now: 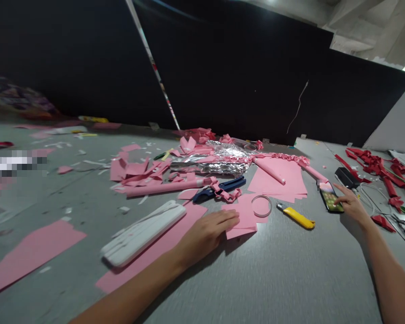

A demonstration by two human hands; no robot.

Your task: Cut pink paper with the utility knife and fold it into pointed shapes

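**Flat palm on pink paper, fingertips on a phone**

Spread flat, my left hand point(209, 231) grips nothing. Its fingers press down on a small pink paper sheet point(245, 218), and the wrist lies over a long pink paper strip point(148, 258) on the grey tabletop point(290, 279). My right hand point(350, 204) holds nothing either: the fingers are stretched out, their tips touching the lit screen of a black smartphone point(330, 199), which lies flat well to the right of the sheet.

Between my two hands lie a clear plastic tape ring point(261, 205), resting partly on the pink sheet, and a yellow utility knife point(295, 217) just beside it. A long white flat case point(143, 234) sits just left of my left forearm, on the strip. Beyond my left fingers are blue-handled scissors point(219, 188), a rolled pink paper tube point(165, 186) and crumpled silver foil point(219, 163). Red folded paper pieces point(384, 171) are heaped at the far right, past the smartphone.
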